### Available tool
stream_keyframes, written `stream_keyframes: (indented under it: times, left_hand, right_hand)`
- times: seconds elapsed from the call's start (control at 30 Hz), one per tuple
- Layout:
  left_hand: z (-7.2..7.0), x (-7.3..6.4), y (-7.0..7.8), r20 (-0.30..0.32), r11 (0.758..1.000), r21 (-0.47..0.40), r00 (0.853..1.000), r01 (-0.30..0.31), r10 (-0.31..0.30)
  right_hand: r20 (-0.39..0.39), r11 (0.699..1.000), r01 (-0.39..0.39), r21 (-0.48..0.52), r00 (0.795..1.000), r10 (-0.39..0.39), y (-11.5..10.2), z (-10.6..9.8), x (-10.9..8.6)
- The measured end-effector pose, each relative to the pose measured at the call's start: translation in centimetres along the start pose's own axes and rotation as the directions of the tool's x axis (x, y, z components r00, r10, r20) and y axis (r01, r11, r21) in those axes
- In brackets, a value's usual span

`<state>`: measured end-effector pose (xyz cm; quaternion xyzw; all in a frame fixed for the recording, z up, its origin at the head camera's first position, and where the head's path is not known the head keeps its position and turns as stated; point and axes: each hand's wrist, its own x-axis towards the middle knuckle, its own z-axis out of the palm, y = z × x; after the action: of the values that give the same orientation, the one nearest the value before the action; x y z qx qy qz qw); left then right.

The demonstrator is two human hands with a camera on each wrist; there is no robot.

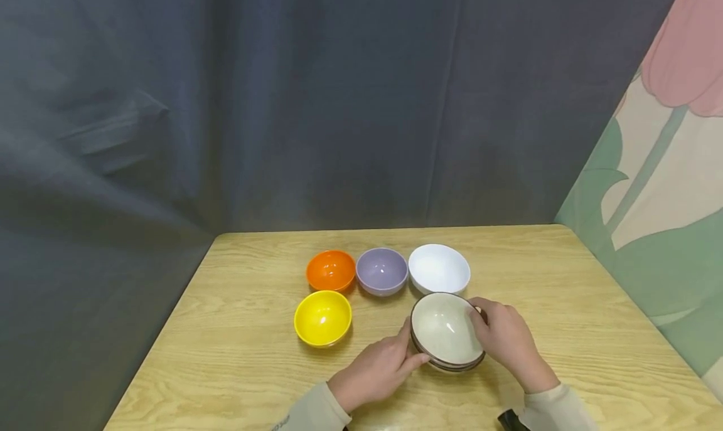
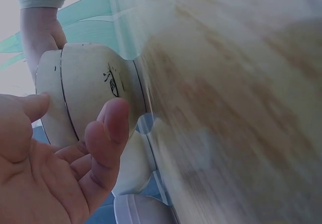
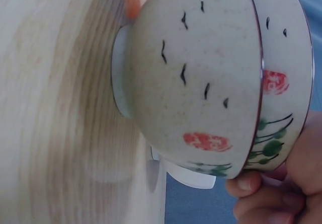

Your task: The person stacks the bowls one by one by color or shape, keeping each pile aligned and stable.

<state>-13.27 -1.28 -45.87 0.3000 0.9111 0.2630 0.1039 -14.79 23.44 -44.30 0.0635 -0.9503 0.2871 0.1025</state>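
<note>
Two cream bowls (image 1: 446,324) with dark rims are stacked on the near right part of the table, one nested in the other. Red stamps and green plant marks decorate the outside of the lower bowl (image 3: 196,83). On the right, my right hand (image 1: 505,337) pinches the upper bowl (image 3: 287,48) at its rim, thumb inside and fingers outside. From the left, my left hand (image 1: 378,365) rests against the stack with its thumb and fingers spread along the outer wall. Its thumb touches the upper bowl in the left wrist view, and its other fingers look loosely bent.
Behind the stack stands a white bowl (image 1: 439,268), with a purple bowl (image 1: 381,271) and an orange bowl (image 1: 331,270) in a row to its left. A yellow bowl (image 1: 322,318) sits in front of the orange one. Dark cloth (image 1: 339,105) hangs behind the wooden table (image 1: 226,356).
</note>
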Motion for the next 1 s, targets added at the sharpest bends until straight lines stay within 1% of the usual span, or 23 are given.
stream_keyframes:
  times: [0.2, 0.3, 0.37, 0.43, 0.5, 0.57, 0.6, 0.67, 0.8, 1.0]
  left_hand:
    - [0.1, 0.0, 0.1, 0.02, 1.0, 0.007, 0.999, 0.026, -0.026]
    - [0.1, -0.2, 0.2, 0.014, 0.999, -0.004, 0.999, 0.048, -0.048]
    - [0.2, -0.1, 0.3, -0.011, 0.998, -0.024, 0.998, 0.058, -0.059]
    - [0.2, 0.2, 0.4, -0.045, 0.995, -0.066, 0.996, 0.076, -0.079]
    - [0.2, 0.7, 0.4, -0.097, 0.991, -0.094, 0.99, 0.094, -0.104]
    - [0.1, 1.3, 0.4, -0.135, 0.987, -0.104, 0.981, 0.123, -0.136]
    - [0.1, 1.6, 0.4, -0.148, 0.986, -0.096, 0.977, 0.137, -0.151]
    - [0.1, 2.1, 0.4, -0.17, 0.986, -0.055, 0.971, 0.16, -0.167]
    - [0.2, 2.8, 0.6, -0.17, 0.982, 0.007, 0.968, 0.186, -0.182]
    - [0.3, 3.5, 1.1, -0.176, 0.978, 0.052, 0.966, 0.2, -0.188]
  right_hand:
    - [-0.007, 1.0, -0.011, -0.028, 1.0, 0.011, -0.1, 0.0, -0.2]
    - [-0.003, 0.999, -0.027, -0.038, 1.0, 0.027, -0.2, 0.1, -0.5]
    - [-0.003, 0.998, -0.037, -0.044, 0.999, 0.037, -0.3, 0.2, -0.7]
    - [-0.004, 0.998, -0.045, -0.046, 0.999, 0.045, -0.4, 0.4, -0.8]
    - [-0.01, 0.998, -0.047, -0.049, 0.999, 0.047, -0.4, 0.5, -0.8]
    - [-0.013, 0.998, -0.04, -0.053, 0.999, 0.04, -0.5, 0.7, -0.7]
    - [-0.013, 0.998, -0.035, -0.053, 0.999, 0.035, -0.5, 0.7, -0.7]
    - [-0.016, 0.998, -0.028, -0.054, 1.0, 0.027, -0.6, 0.8, -0.5]
    - [-0.006, 0.998, -0.033, -0.054, 0.999, 0.033, -0.5, 0.8, -0.4]
    - [0.01, 0.997, -0.036, -0.075, 0.999, 0.037, -0.2, 0.4, -0.2]
